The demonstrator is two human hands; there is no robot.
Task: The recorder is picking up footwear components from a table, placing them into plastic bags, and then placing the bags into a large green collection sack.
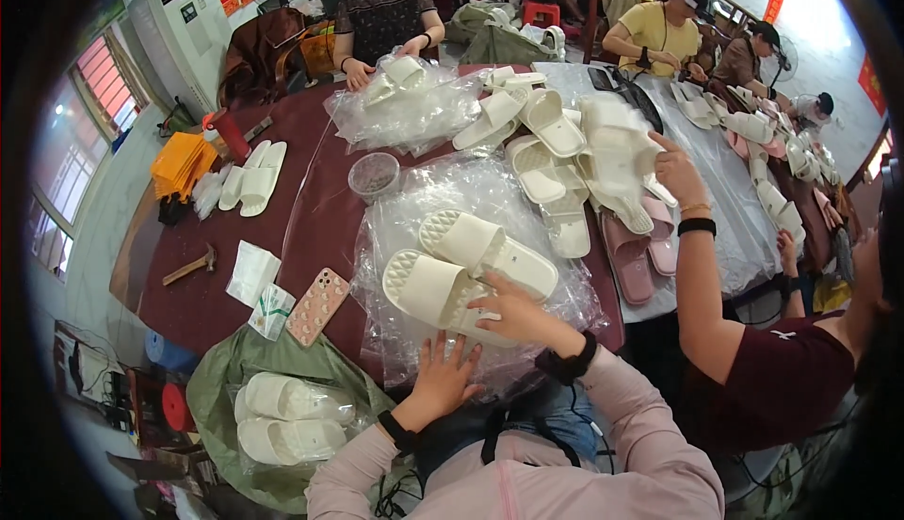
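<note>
White slippers (469, 249) just beyond my left grip (441, 379)
Remotely, I see its fingers spread; my right grip (518, 318) is over the nearer slipper (428, 283), fingers apart (contact unclear), clear bags (414, 202) beneath on the desk (311, 195).

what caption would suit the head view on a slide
Right hand over white slippers, left hand beside them, clear plastic spread beneath on a maroon table
</note>
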